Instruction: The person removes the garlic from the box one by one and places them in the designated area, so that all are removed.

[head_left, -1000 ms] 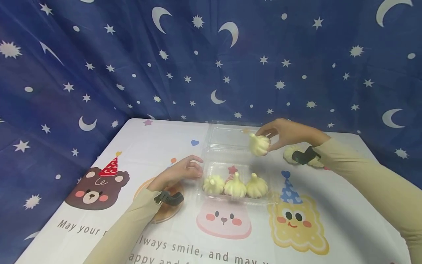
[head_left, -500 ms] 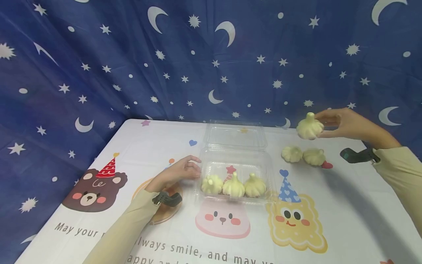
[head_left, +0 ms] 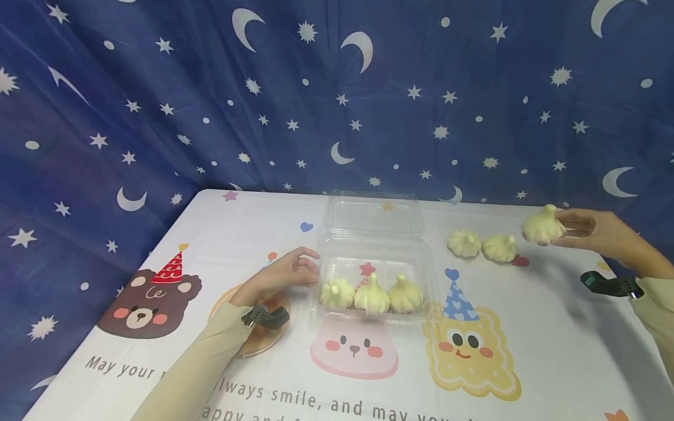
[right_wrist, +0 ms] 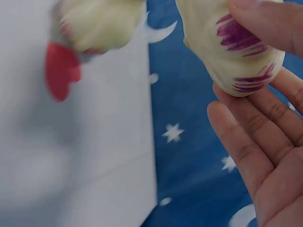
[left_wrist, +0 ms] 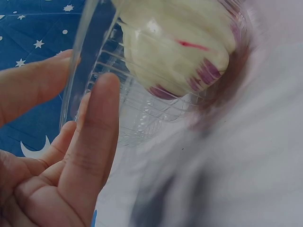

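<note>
At the right of the head view my right hand [head_left: 597, 234] holds a pale garlic bulb [head_left: 543, 225] above the table, stem up. In the right wrist view, thumb and fingers press opposite sides of this garlic bulb [right_wrist: 236, 52], which has purple streaks. My left hand [head_left: 286, 272] is at the left edge of a clear plastic clamshell container [head_left: 379, 242], lid folded back. The left wrist view shows the container's rim between thumb and fingers [left_wrist: 92, 135]. Three garlic bulbs [head_left: 371, 295] sit in a row along its near side.
Two more garlic bulbs [head_left: 499, 248] lie side by side on the table, right of the container. A white cloth with printed cartoon figures covers the table [head_left: 253, 228]. Behind it hangs a dark blue curtain [head_left: 295, 70] with stars and moons.
My right hand has carried the garlic bulb from over the container's right side, up past the two loose bulbs, then down at the far right. My left hand stays at the container.
</note>
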{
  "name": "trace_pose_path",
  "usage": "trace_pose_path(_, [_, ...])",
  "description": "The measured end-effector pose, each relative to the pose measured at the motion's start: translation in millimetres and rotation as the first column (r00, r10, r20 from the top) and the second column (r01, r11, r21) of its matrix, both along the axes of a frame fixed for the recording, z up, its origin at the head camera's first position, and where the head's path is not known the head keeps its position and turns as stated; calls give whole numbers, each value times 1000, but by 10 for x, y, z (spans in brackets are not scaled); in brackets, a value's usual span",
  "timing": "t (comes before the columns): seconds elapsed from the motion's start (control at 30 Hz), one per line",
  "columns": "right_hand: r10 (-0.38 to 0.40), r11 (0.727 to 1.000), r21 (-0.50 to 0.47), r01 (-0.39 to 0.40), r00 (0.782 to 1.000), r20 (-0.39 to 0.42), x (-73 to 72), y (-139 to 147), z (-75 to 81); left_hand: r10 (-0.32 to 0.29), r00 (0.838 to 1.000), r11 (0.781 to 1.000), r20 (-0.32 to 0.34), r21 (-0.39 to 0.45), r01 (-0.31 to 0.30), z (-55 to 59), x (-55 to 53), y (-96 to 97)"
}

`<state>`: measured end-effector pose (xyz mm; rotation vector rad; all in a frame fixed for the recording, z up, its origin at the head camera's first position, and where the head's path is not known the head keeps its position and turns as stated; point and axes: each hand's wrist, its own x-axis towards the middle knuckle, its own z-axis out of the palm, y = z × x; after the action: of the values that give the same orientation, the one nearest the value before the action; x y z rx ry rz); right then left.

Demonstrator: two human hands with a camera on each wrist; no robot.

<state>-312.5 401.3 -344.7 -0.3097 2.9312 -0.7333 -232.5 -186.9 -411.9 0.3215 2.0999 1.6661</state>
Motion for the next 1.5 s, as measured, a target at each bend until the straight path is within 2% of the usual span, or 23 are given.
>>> trace_pose_path(0.13, [-16,998,-66,16,1000,5,24,150,-240,-2,1000,1000,-3,-3,2,2,0,3])
trace_pose_path(0.3, [-32,987,-156,33,999,6,-20,370,-580,-1,1000,1000,2,0,1,-1,-5,0])
trace_pose_path(0.47, [-62,984,-169,64,998,15,-41,443,-767,-7,1000,1000,0,2,7,-4,-7,-5])
trace_pose_path(0.63, [-41,972,-230,50,998,43,36,354,-770,-12,1000,1000,-4,-6,12,3,0,-7])
trace_pose_path(0.8, [-67,968,-240,77,996,51,90,295,-792,-12,1000,1000,-6,-7,12,-1,3,-7])
trace_pose_path(0.9, [-80,971,-220,93,994,69,88,290,-818,-10,1000,1000,-2,-5,10,-3,4,-7])
trace_pose_path(1.1, [-65,974,-211,77,996,66,72,320,-866,-9,1000,1000,6,5,9,-11,0,-5])
trace_pose_path(1.37, [-40,951,-301,76,991,125,93,309,-874,-15,1000,1000,3,13,15,-18,-1,-6])
trace_pose_path(1.5, [-54,952,-291,90,990,129,85,302,-887,-18,1000,1000,5,21,18,-14,-2,-6])
